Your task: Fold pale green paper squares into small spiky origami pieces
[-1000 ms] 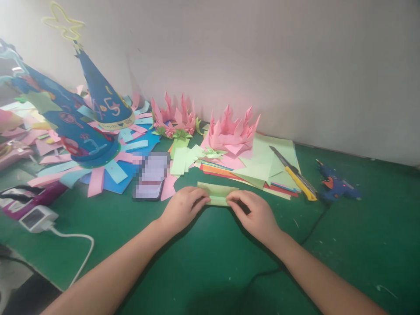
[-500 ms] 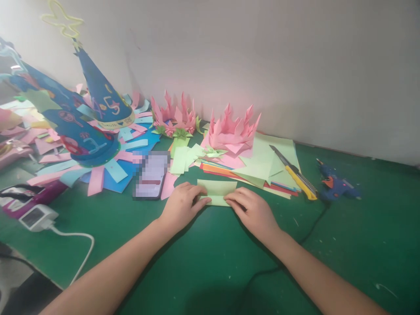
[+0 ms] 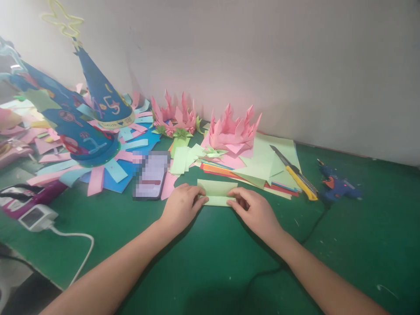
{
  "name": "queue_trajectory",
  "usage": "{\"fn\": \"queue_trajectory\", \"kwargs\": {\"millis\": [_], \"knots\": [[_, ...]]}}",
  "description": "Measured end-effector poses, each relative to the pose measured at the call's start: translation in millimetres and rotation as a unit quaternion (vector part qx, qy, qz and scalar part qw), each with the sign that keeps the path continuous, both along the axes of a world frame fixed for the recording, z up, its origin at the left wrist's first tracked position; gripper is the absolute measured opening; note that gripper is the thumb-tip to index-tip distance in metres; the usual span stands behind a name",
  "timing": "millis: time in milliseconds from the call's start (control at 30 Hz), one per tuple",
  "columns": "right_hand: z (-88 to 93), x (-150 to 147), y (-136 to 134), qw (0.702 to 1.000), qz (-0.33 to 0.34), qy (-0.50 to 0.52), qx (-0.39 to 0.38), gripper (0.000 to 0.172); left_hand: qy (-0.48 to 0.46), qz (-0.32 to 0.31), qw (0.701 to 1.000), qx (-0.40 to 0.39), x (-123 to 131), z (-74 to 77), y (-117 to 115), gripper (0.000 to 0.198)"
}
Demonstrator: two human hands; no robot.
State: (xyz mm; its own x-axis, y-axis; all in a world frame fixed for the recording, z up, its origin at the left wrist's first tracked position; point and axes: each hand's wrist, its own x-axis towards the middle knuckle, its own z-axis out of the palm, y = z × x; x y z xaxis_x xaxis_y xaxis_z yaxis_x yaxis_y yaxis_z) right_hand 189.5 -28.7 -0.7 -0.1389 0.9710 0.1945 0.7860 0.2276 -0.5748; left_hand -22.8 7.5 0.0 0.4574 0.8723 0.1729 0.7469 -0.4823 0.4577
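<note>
A small piece of light green paper [image 3: 218, 189] lies on the green table between my hands, with a crease running across it and its near edge folded up. My left hand [image 3: 182, 204] pinches the paper's left end between thumb and fingers. At the right end, the thumb and fingers of my right hand [image 3: 254, 206] grip it, the thumb at the near edge and the index finger on the upper part. Just behind the paper is a stack of coloured sheets [image 3: 278, 153] with a pink paper crown [image 3: 231, 131] on top.
A phone [image 3: 151, 175] lies left of my hands. Blue cone hats [image 3: 101, 94] stand at the left among paper strips. Another pink crown [image 3: 173, 118] sits behind. To the right are a yellow utility knife [image 3: 300, 181] and a blue glue gun [image 3: 341, 186] with its cord.
My right thumb and fingers have spread slightly and shifted a little right along the paper's end. The left hand has moved slightly left. The paper stays in place.
</note>
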Motion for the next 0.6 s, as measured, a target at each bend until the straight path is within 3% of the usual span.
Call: {"fn": "queue_trajectory", "kwargs": {"millis": [600], "knots": [[-0.1,-2.5,1.4,0.999,0.010,-0.036,0.011,0.015,0.023,-0.002,0.999,0.028,4.7,-2.0,0.9,0.015]]}}
